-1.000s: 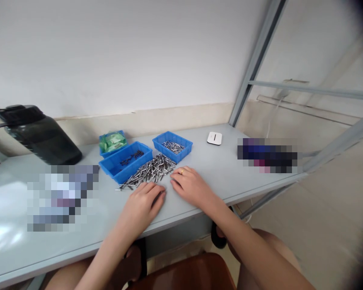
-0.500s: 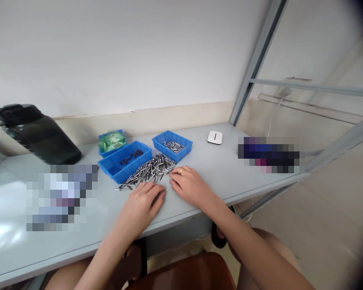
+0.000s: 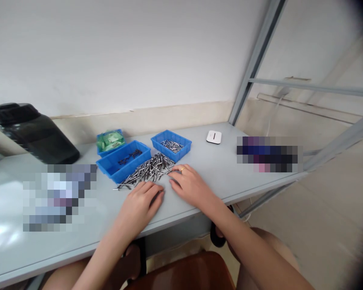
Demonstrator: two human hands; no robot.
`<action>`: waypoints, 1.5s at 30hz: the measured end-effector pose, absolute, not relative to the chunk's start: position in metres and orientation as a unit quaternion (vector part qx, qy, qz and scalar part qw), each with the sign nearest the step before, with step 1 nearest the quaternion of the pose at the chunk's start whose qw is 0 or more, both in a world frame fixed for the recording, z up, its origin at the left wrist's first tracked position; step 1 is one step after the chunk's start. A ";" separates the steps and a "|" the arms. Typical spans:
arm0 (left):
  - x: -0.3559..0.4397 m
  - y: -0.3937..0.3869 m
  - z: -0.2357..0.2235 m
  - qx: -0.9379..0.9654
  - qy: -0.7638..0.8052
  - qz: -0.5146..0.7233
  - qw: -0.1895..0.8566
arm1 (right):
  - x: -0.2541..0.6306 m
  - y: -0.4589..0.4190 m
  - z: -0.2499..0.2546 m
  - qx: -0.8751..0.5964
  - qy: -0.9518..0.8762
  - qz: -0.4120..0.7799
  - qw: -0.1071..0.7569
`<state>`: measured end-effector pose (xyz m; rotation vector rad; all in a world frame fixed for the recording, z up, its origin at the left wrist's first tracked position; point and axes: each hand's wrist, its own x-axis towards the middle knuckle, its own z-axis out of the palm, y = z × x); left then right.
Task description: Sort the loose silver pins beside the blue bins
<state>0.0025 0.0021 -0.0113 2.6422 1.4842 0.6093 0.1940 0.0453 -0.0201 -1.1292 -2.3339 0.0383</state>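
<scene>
A loose pile of metal rivets (image 3: 153,168), silver with some darker ones, lies on the grey table in front of two blue trays. My left hand (image 3: 143,201) rests on the table at the near side of the pile. Its fingers are curled and the thumb comes close to the fingertips; a small dark bit shows there, too small to name. To the right, my right hand (image 3: 187,183), with a ring on one finger, has its fingertips at the pile's right edge, thumb and fingers apart. One blue tray (image 3: 109,172) contains dark rivets; the other blue tray (image 3: 186,151) holds silver ones.
Behind stands a smaller blue tray (image 3: 100,153) with green plastic wrapping (image 3: 111,141). A large dark bottle (image 3: 39,133) is at the left. A white square device (image 3: 214,137) lies toward the back right. Blurred-out items sit at both sides, and a metal frame (image 3: 254,68) rises at the right.
The whole view has shifted very slightly. Both hands keep nearly the same places beside the pile; nothing is visibly taken up or let go.
</scene>
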 end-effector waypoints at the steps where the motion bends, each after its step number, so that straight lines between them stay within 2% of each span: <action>1: 0.003 0.002 -0.011 0.855 0.480 0.197 0.024 | 0.194 0.045 -0.020 -0.422 -0.866 0.014 0.267; 38: 0.003 0.002 -0.010 0.857 0.478 0.195 0.014 | 0.193 0.046 -0.021 -0.436 -0.866 0.001 0.247; 45: 0.002 0.001 -0.013 0.841 0.483 0.245 -0.014 | 0.194 0.044 -0.019 -0.412 -0.857 0.002 0.310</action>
